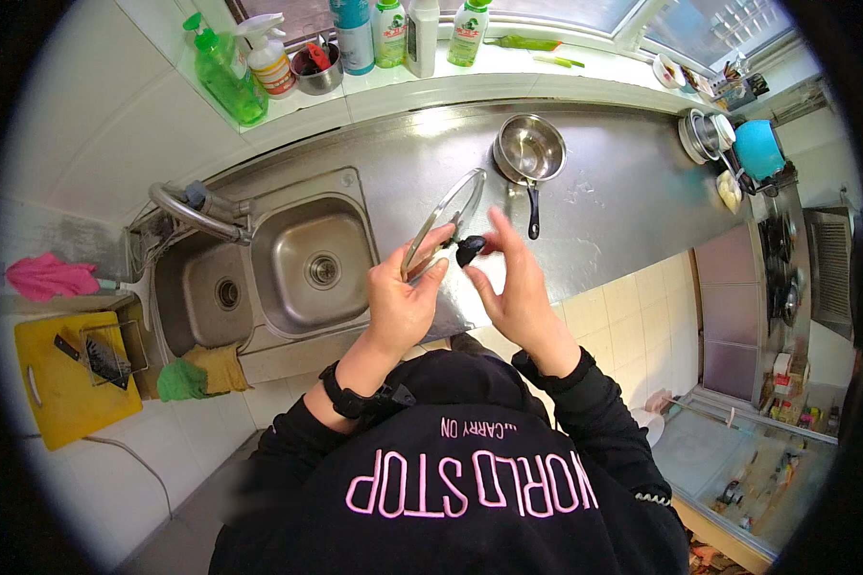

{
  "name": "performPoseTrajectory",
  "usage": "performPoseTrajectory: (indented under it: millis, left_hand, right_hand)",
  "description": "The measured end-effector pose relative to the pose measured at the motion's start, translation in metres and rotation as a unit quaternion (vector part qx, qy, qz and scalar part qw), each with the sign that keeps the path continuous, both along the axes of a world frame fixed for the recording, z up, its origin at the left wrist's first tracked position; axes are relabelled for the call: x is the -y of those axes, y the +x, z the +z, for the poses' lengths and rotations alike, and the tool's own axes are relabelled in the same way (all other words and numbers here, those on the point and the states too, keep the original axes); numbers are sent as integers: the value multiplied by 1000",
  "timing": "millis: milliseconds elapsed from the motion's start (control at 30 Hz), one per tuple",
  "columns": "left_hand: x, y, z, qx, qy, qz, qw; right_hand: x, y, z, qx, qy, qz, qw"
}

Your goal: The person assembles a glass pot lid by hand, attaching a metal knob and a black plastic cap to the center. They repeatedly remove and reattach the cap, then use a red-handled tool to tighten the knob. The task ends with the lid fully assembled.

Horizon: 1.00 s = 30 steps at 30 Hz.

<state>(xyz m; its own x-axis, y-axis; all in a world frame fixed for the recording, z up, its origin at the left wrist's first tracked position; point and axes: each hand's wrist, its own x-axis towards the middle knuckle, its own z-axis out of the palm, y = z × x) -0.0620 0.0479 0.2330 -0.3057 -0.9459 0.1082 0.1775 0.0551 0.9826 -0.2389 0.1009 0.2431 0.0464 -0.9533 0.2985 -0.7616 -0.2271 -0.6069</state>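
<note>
My left hand (403, 302) grips a glass pot lid (446, 216) with a metal rim, tilted up on edge above the counter's front. A black knob (469, 251) sticks out from the lid toward the right. Something small and white shows between my left thumb and the knob; I cannot make out what it is. Beside the knob is my right hand (520, 292), thumb and fingers apart; whether a fingertip touches the knob is unclear. Beyond the hands, a small steel saucepan (529, 146) stands on the counter, its black handle pointing toward me.
To the left lies a double steel sink (307, 321) with a faucet (197, 213). Several bottles (355, 38) line the windowsill. A yellow cutting board (43, 402) with a knife and grater is at far left. Bowls (702, 134) and a blue container (759, 151) stand at the right end.
</note>
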Motion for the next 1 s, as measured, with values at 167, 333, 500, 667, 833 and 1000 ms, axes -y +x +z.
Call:
performPoseTrajectory:
  millis: [167, 333, 500, 667, 833, 1000]
  left_hand:
    - [-2, -1, -1, -2, 4, 6, 1000]
    - [-7, -4, 0, -9, 15, 0, 1000]
    - [-10, -5, 2, -5, 8, -5, 1000]
    - [-11, -7, 3, -6, 7, -7, 1000]
    - [-13, -9, 3, -11, 11, -14, 1000]
    - [-14, -8, 4, -12, 5, -25, 1000]
  right_hand:
    - [0, 1, 2, 82, -47, -34, 995]
    - [-3, 2, 3, 240, 135, -59, 960]
    - [-5, -1, 1, 63, -54, 7, 997]
    - [-9, -1, 3, 324, 136, -90, 932]
    - [-5, -1, 10, -25, -95, 28, 995]
    - [-10, -4, 13, 389, 178, -103, 898]
